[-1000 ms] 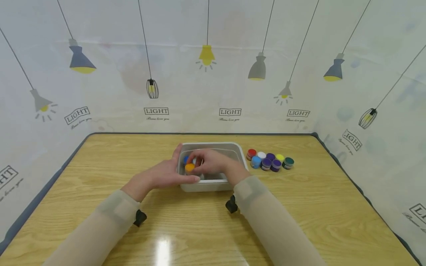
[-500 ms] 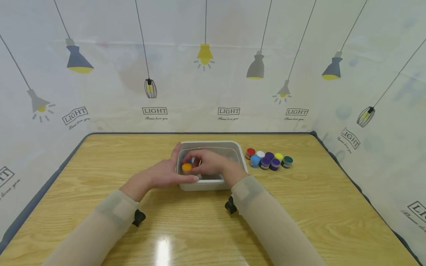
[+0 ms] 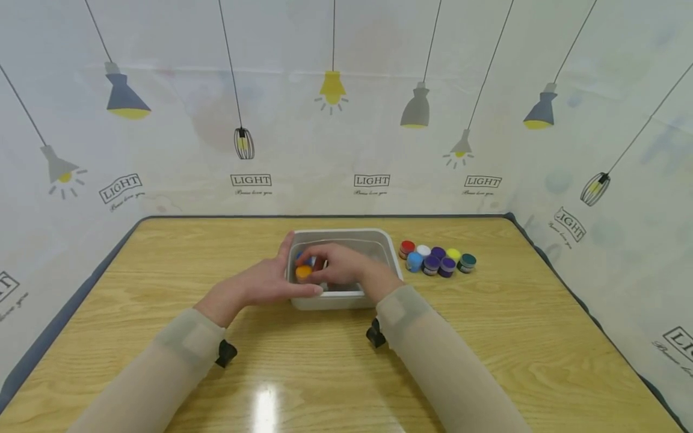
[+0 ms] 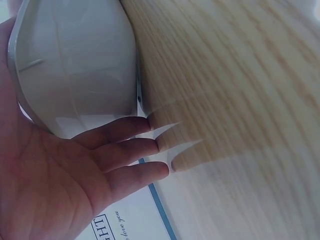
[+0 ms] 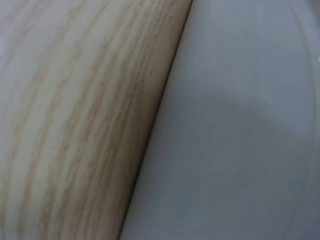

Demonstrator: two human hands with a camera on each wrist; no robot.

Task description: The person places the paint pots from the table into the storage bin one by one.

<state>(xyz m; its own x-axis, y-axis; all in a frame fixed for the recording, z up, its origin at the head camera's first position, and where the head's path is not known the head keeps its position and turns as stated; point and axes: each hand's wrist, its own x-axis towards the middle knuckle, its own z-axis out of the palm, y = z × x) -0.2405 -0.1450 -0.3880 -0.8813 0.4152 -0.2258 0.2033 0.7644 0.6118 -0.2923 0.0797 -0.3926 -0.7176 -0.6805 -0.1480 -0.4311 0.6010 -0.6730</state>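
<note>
In the head view, a light grey plastic box (image 3: pixel 334 301) sits at the middle of the table. My left hand (image 3: pixel 265 281) rests against its left end, thumb along the front rim and index finger up the left side. The left wrist view shows the other fingers (image 4: pixel 130 150) extended beside the box wall. Inside the box, my right hand (image 3: pixel 343 263) curls its index finger and thumb around a small paint jar with an orange lid (image 3: pixel 303 272). A blue-lidded jar (image 3: pixel 301 258) stands just behind it, partly covered by the fingers. The right wrist view shows only the box wall (image 5: pixel 235 150) and table.
Right of the box stands a cluster of small paint jars: red (image 3: pixel 407 248), white (image 3: pixel 423 251), light blue (image 3: pixel 414 262), yellow (image 3: pixel 453 255), dark green (image 3: pixel 467 263) and several purple ones (image 3: pixel 431 265). A printed backdrop (image 3: pixel 314 198) borders the wooden table (image 3: pixel 319 367).
The head view has shifted slightly. Both hands keep nearly the same pose at the box, and the jars outside it have not moved.
</note>
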